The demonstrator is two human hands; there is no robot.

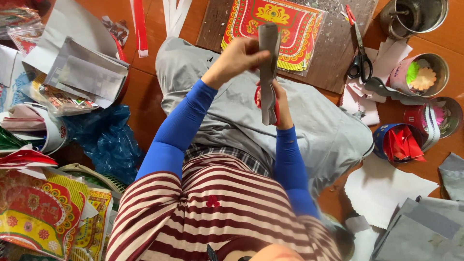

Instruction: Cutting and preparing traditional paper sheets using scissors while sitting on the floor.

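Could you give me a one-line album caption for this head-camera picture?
Seated on the floor, left hand and right hand hold a folded grey paper strip above the lap, black scissors lying nearby.

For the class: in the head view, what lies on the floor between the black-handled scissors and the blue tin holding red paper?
Between the scissors and the blue tin lies a pile of pale pink paper scraps, seen in the head view.

Right hand (278,104) mostly hidden behind folded grey strip (268,72); red scissors (275,108) barely peek out. Grey paper stack (420,232) cut off lower right; steel tin (415,14) clipped at top edge.
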